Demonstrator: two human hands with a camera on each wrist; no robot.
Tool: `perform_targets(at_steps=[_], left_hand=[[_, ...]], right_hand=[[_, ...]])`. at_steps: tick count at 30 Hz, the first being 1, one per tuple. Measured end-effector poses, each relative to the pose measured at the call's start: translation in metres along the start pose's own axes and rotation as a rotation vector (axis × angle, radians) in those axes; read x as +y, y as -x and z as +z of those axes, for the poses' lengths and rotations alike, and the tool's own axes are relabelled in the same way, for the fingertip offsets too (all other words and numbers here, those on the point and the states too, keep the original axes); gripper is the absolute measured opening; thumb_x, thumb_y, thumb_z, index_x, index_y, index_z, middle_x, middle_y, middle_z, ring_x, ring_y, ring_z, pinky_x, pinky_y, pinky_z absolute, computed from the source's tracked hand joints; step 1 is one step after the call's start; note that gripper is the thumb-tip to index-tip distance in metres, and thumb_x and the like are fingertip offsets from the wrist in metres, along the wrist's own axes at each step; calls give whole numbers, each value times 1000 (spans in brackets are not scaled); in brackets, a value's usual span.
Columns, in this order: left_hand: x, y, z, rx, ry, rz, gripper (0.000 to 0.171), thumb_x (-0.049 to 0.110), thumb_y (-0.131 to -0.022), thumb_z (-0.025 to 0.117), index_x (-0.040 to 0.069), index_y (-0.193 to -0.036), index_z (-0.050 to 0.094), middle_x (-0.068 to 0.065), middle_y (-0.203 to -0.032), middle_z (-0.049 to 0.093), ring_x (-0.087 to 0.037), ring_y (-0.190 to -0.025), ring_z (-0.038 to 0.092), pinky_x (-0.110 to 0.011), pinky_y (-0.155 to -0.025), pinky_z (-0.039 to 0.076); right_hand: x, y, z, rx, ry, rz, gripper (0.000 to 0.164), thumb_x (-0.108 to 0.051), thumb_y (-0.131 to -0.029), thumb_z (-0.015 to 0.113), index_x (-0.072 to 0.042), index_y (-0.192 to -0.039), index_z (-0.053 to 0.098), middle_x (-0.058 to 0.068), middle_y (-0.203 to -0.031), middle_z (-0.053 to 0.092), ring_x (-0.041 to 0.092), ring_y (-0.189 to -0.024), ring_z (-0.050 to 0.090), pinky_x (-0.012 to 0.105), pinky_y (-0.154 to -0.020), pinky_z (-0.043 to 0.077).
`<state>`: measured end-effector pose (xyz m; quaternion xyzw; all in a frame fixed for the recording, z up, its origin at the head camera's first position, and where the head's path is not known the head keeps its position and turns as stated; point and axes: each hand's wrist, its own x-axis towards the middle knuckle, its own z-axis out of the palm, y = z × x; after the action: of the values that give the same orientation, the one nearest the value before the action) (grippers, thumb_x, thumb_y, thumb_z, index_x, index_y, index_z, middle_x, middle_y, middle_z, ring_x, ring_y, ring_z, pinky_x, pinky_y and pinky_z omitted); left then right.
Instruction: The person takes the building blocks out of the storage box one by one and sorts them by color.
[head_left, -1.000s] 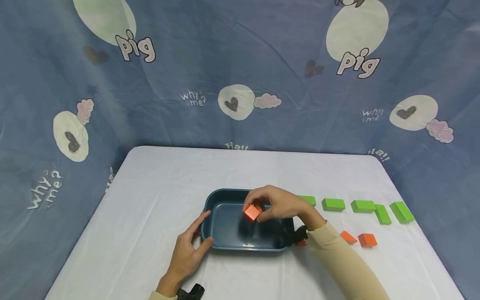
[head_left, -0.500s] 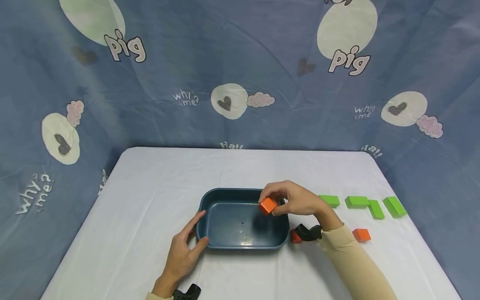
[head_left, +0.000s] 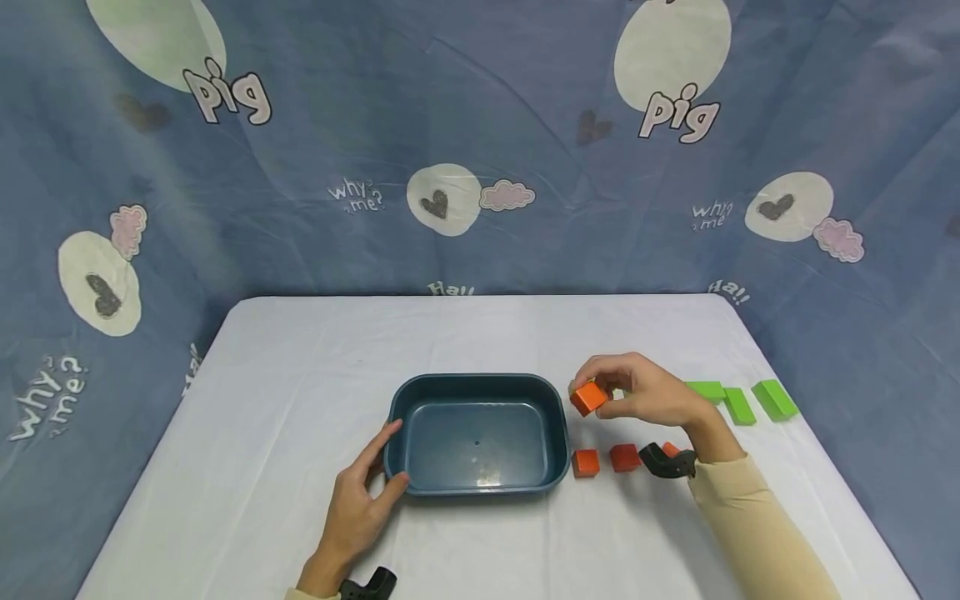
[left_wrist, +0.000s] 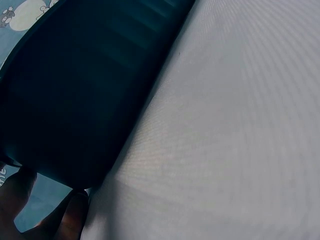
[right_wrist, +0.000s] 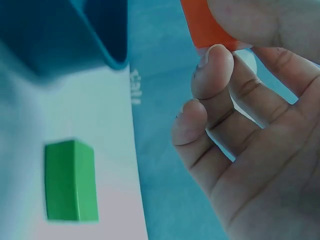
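Note:
My right hand (head_left: pixel 647 390) pinches an orange block (head_left: pixel 588 398) between thumb and fingertips, held up beside the right end of a dark blue rectangular tray (head_left: pixel 480 492). In the right wrist view the thumb covers much of the same orange block (right_wrist: pixel 204 25). My left hand (head_left: pixel 356 508) rests against the tray's left end, index finger and thumb spread along its wall. The left wrist view shows fingertips (left_wrist: pixel 75 207) right at the lower corner of the tray (left_wrist: pixel 75 100). Nothing lies in the tray.
An orange block (head_left: pixel 586 463) and a red one (head_left: pixel 625 457) stand right of the tray; another is partly hidden by the black wrist camera (head_left: pixel 666 461). Behind the right arm lie green blocks (head_left: pixel 775 400). A patterned blue cloth (head_left: pixel 480 108) hangs behind the white table (head_left: pixel 337 333).
My right hand has carried the orange block from over the tray to the right, past its edge. The left hand stays on the tray. The head view has turned slightly right.

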<state>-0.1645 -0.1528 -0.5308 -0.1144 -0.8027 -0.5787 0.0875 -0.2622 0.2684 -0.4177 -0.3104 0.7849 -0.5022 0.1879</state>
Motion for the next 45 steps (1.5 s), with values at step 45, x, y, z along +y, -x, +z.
perform_targets(at_steps=[45], left_hand=[[5,-1,4,7,-40,-23,65,6,-91,75,16,-150,52,-12,-154,47,-23,-126,60,-12,-100,43]], right_hand=[[59,185,-50,536,166,341,35,5,-90,71,3,-124,66,-6,-114,70,-1,-101,64,19,-79,54]])
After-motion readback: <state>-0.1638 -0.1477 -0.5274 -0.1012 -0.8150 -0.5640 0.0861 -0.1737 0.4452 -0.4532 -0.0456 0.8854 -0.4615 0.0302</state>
